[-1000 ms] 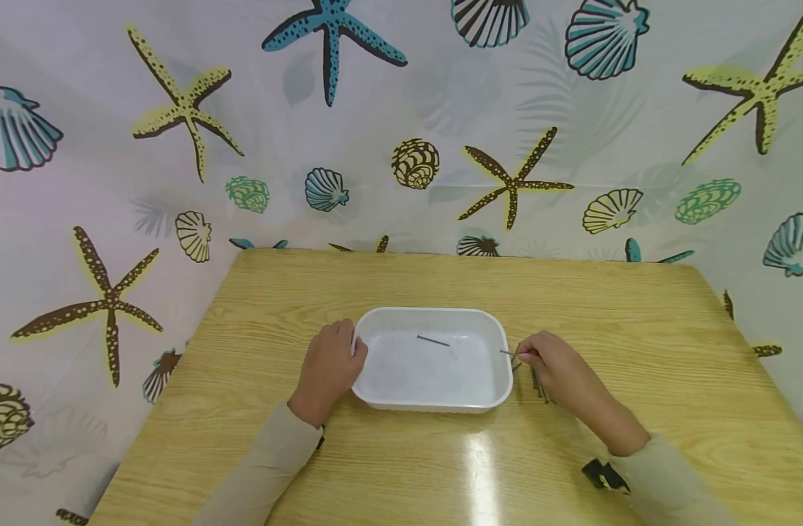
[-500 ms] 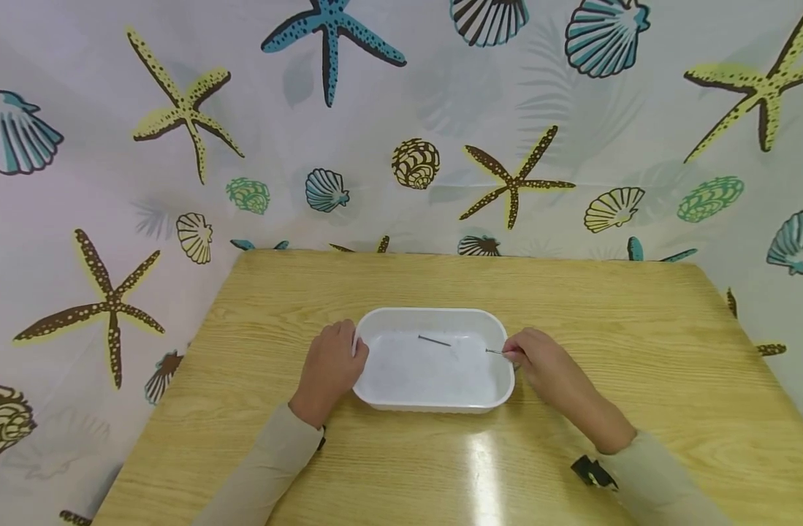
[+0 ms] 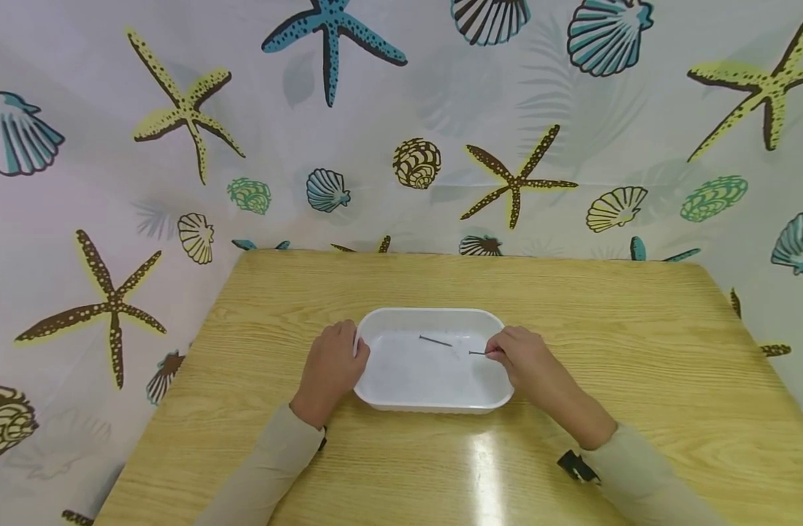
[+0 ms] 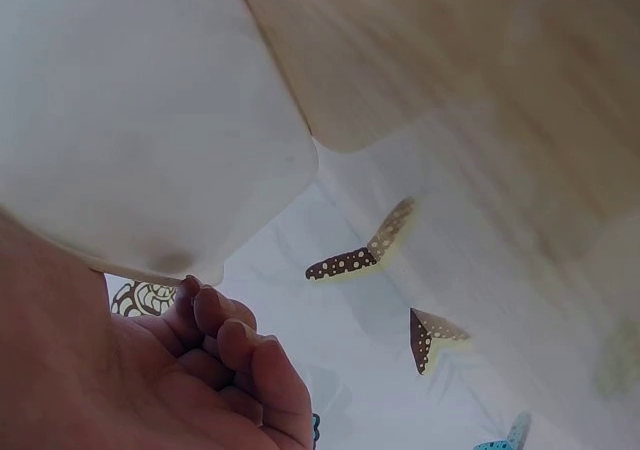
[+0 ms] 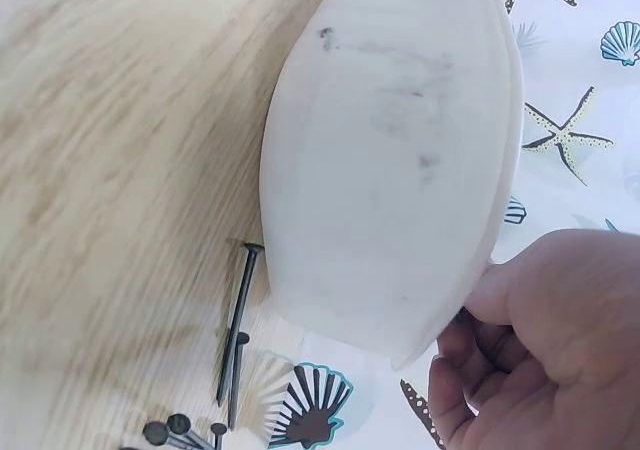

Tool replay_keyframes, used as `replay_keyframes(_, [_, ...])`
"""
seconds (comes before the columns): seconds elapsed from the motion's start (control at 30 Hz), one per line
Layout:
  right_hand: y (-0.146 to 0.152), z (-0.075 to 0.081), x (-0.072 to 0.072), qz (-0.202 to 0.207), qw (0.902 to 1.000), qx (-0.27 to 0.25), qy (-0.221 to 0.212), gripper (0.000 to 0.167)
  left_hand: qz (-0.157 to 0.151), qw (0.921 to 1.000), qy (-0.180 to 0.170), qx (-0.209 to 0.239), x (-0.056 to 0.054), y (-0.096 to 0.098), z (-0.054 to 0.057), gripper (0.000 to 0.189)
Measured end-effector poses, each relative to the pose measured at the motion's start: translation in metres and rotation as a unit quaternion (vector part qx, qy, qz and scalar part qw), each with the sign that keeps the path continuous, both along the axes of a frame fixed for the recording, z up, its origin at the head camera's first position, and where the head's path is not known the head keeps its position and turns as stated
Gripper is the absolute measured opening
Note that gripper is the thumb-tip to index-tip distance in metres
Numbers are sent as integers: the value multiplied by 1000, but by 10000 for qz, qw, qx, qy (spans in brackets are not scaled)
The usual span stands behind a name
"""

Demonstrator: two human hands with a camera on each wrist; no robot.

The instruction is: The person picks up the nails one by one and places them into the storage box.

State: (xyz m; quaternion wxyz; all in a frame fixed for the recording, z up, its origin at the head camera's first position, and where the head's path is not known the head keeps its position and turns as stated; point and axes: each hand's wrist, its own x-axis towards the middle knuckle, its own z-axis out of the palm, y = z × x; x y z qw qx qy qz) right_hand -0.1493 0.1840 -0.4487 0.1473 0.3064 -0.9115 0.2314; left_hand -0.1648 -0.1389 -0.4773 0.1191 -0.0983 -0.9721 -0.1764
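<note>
A white plastic tray (image 3: 408, 383) with rounded corners sits on the wooden table. My left hand (image 3: 332, 369) holds its left rim, the thumb over the edge; in the left wrist view, the curled fingers (image 4: 270, 380) are outside the wall. Over the tray's right end, my right hand (image 3: 529, 365) pinches a thin nail (image 3: 476, 353), its head pointing left. Another nail (image 3: 435, 340) lies in the tray towards the back. In the right wrist view, the tray's outer wall (image 5: 385, 200) hides the held nail.
On the table outside the tray's right end lie several loose nails (image 5: 240, 310), seen in the right wrist view. A cloth (image 3: 375, 109) printed with starfish and shells hangs behind the wooden table (image 3: 401, 467) and at both sides.
My right hand has moved left, carrying the pinched nail from beside the tray's right rim to over its inside. The left hand and the tray have stayed practically still.
</note>
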Motion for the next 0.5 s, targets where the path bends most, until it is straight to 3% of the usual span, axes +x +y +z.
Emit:
replay_keyframes(0.2, [-8, -2, -2, 45, 9997, 223, -6, 9, -12, 10000, -4, 20, 1, 1, 0, 20])
replay_keyframes(0.37, [-14, -4, -3, 147, 9991, 323, 245, 11, -44, 10000, 80, 17, 2, 1, 1, 20])
replay_keyframes(0.5, [-18, -4, -3, 105, 9985, 533, 101, 11, -55, 9999, 136, -19, 2, 1, 1, 20])
